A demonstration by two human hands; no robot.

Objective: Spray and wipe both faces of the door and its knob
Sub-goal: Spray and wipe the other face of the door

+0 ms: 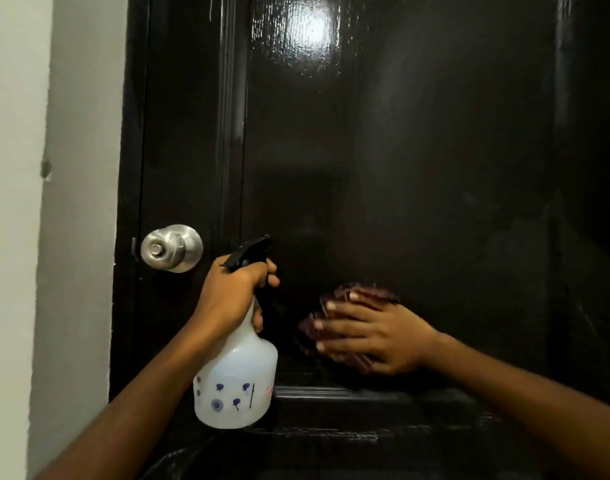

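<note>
Glossy black door (pixel 383 150) fills the frame, with a bright glare patch high above the knob. Silver round knob (pixel 171 248) sits at the door's left edge, beside the pale wall (pixel 71 168). Left hand (pixel 232 296), just right of and below the knob, grips the neck of a white spray bottle (pixel 236 379), fingers curled round its black trigger head; bottle hangs upright, apart from the knob. Right hand (pixel 376 332), further right of the knob and lower, presses a dark reddish cloth (pixel 352 299) flat against the door panel, fingers straight and spread. Hand and cloth are blurred. A horizontal moulding ledge runs just below the cloth.
</note>
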